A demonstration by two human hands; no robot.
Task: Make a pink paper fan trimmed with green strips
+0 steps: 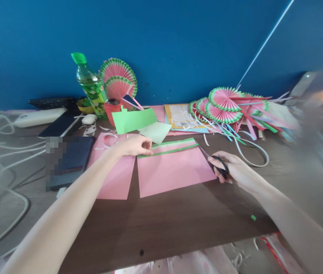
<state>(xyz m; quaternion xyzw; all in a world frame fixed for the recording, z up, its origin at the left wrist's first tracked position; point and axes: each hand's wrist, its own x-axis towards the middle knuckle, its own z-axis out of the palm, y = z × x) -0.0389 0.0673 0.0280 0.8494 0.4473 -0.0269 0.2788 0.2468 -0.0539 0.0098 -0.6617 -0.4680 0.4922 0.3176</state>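
Note:
A pink sheet of paper (175, 169) with green and white strips along its top edge lies flat on the table. My left hand (137, 145) is at its upper left corner, fingers curled and pinched on the striped edge. In my right hand (230, 165) is a pair of scissors (220, 167) with black handles, the fingers wrapped round them. The blades point up and left, by the sheet's right end. A second pink sheet (116, 179) lies to the left, partly under my left forearm. Beyond my left hand are a green paper piece (134, 121) and a pale green piece (156, 131).
Pleated watermelon-like paper fans (225, 104) are piled at the back right with coloured strips. More fans (118, 78) stand beside a green-capped bottle (90, 85). White cables (16, 146) and a dark tablet-like device (73, 163) lie left. The table's front edge (178, 249) is near me.

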